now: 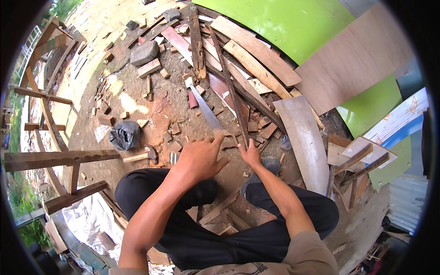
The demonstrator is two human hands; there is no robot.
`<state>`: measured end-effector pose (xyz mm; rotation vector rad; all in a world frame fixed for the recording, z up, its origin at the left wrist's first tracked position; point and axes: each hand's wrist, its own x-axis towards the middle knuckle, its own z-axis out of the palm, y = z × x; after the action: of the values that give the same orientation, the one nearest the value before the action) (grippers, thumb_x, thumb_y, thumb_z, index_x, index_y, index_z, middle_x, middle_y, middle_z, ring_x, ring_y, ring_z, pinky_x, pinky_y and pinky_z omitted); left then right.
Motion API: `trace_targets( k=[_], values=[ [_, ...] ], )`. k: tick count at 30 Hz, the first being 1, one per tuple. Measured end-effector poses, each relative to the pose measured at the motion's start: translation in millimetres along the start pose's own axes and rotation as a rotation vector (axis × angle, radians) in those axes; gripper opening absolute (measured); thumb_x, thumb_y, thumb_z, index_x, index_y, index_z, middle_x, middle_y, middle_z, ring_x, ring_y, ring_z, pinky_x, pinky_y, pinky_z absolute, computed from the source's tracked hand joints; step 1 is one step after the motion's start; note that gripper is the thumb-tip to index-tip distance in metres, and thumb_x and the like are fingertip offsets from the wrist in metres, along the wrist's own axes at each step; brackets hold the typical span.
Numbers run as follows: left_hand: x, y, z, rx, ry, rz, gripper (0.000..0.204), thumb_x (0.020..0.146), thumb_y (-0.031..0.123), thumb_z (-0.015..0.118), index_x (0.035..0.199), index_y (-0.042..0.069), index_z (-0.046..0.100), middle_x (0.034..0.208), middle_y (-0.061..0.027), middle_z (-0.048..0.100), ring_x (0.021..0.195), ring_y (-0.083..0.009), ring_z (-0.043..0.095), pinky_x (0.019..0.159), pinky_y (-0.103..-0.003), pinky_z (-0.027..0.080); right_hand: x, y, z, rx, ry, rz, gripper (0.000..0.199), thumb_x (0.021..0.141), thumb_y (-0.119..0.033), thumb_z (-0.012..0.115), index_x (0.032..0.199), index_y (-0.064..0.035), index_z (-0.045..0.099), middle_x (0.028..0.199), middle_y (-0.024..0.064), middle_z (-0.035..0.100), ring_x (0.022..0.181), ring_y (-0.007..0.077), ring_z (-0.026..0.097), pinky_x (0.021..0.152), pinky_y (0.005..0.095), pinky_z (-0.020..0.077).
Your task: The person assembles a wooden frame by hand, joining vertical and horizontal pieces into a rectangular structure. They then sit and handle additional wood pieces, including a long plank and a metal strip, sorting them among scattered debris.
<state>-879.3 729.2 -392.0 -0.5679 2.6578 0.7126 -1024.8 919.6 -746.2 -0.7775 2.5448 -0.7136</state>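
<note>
Brown sleeve [306, 253] nearest; right hand [250, 156] gripping dark strip [234, 97], which, slipping, could be jolting saw [209, 114] against open left hand [200, 158].

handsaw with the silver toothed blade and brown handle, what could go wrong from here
The bare left hand is open close to the silver-bladed, brown-handled handsaw, so a careless grab could catch its exposed teeth. The bare right hand grips a long, thin, dark brown wooden strip, which might leave splinters. The strip's far end reaches among long brown wooden planks, so pulling it could shift them.
</note>
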Motion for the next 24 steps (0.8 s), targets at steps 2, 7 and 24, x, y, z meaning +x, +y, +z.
trace_targets(
  k=[2,7,24],
  values=[
    [-1.1,-3.6,1.6,-0.003,-0.004,-0.003,0.065,0.089,0.045,0.06,0.137,0.002,0.046,0.109,-0.0246,0.065,0.104,-0.0398,0.062,0.09,-0.046,0.049,1.4,-8.6,0.6,0.16,-0.081,0.091,0.047,0.091,-0.044,0.064,0.109,-0.0009,0.055,0.083,0.0182,0.065,0.069,0.0346,0.065,0.062,0.0454,0.0514],
    [-4.7,-7.7,6.7,-0.007,0.051,0.014,0.063,0.089,0.044,0.061,0.134,0.002,0.048,0.108,-0.024,0.066,0.102,-0.04,0.063,0.088,-0.047,0.05,-3.9,-73.3,-51.1,0.747,-0.513,0.491,0.054,0.089,-0.059,0.06,0.084,-0.0061,0.052,0.06,0.003,0.052,0.043,0.0151,0.052,0.041,0.0319,0.0447],
    [-3.0,-11.8,17.7,-0.001,0.051,0.021,0.064,0.086,0.044,0.063,0.133,0.004,0.048,0.106,-0.0226,0.067,0.098,-0.0389,0.066,0.086,-0.048,0.051,-30.3,-74.6,-61.3,0.057,0.029,0.108,0.049,0.084,-0.021,0.069,0.122,-0.0023,0.046,0.125,0.026,0.05,0.114,0.0442,0.053,0.09,0.0492,0.0446]
  ],
)
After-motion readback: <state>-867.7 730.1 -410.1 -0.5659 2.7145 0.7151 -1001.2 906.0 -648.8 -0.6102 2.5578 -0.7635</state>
